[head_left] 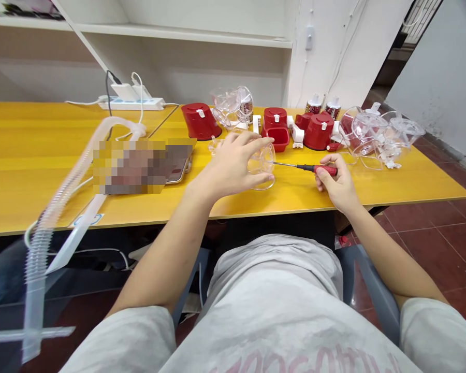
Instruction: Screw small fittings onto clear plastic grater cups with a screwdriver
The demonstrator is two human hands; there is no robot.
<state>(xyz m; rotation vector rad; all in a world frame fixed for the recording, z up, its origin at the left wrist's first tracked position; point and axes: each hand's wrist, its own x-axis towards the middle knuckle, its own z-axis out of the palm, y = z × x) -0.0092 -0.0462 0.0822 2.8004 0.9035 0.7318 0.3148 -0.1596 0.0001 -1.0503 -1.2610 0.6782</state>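
A clear plastic piece with a round rim (268, 155) lies on its side on the table, and my left hand (233, 165) is wrapped over it with the fingers curved around. The hand hides much of the piece. Between the fingers of my right hand (339, 185) is a screwdriver with a red and black handle (325, 169). Its thin metal shaft points left, and the tip reaches the open side of the clear piece. Whether the tip sits on a screw is too small to tell.
Along the back of the yellow table (171, 211) stand several red housings (319, 132), an open red tray (278, 140) and patterned drums (333, 108). Clear plastic pieces (373, 129) are piled at right. At left are a phone (178, 173), a translucent stand (83, 160) and a power strip (149, 105).
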